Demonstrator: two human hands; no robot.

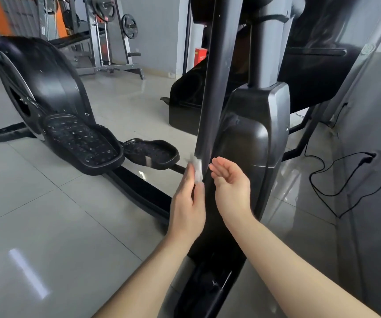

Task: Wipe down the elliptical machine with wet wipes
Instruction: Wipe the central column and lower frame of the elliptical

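While left hand (188, 203) pinches wet wipe (197, 167) on elliptical bar (214, 88), right hand (231, 184) relaxed.

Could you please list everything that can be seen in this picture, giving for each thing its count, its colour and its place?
elliptical machine: one, black and grey, across the left and centre
pedals: two, black, low, left of centre
pole: one, dark, upright in the centre
wet wipe: one, white, against the lower part of the pole
weight plates: several, black, on a rack at the back left
red box: one, red, by the back wall
cable: one, black, along the wall at the right
floor: grey glossy tiles
left hand: holds the wet wipe on the pole
right hand: open, beside the pole, holds nothing
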